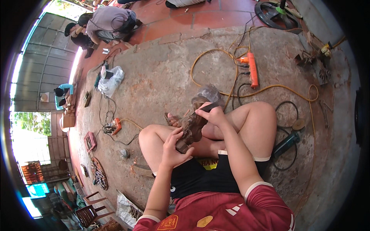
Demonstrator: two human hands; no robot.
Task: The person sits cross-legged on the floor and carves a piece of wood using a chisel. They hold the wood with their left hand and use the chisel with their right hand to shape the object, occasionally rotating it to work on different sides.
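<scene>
Two hands (173, 149) (214, 116) apart; brown carving (193, 125) between

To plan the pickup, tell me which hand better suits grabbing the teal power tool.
Probably the right hand: the teal power tool lies beside the right thigh, and the left hand sits farther away.

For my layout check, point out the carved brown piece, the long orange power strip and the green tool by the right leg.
Carved brown piece (195, 125): head view, midway along its body.
Long orange power strip (253, 71): head view, on its casing.
Green tool (286, 144): head view, middle of its body.
</scene>
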